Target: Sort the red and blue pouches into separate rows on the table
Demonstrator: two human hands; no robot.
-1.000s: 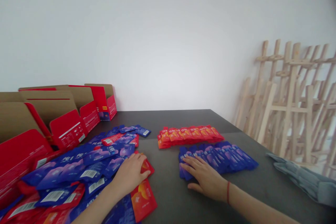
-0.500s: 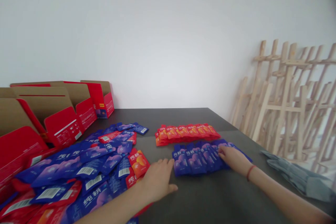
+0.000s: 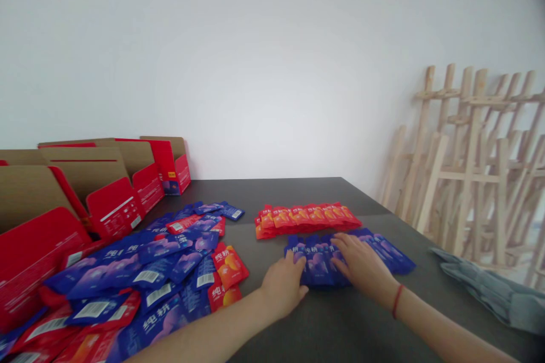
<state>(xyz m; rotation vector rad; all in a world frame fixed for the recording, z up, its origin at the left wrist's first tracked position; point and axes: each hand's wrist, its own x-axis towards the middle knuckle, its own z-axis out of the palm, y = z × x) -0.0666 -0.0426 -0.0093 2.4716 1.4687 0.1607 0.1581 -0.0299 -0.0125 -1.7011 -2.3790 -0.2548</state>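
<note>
A row of overlapping blue pouches (image 3: 315, 264) lies in front of me on the dark table. My left hand (image 3: 284, 283) rests at the row's left end, fingers apart and touching the pouch there. Over the middle of the row lies my right hand (image 3: 360, 264), its fingers spread across the pouches, a red cord around the wrist. Both palms face down, and part of the row is hidden under them. Just behind it runs a row of overlapping red pouches (image 3: 306, 218) with orange fruit pictures.
A loose heap of blue and red pouches (image 3: 157, 272) covers the left side. Beyond it stand open red cardboard boxes (image 3: 113, 207). A grey folded cloth or bag (image 3: 489, 289) lies at the right edge of the table (image 3: 272, 187). Wooden easels (image 3: 464, 181) lean at the wall.
My left hand has moved right onto the left end of the blue row. The right hand has shifted left along the row, and its fingers have spread.
</note>
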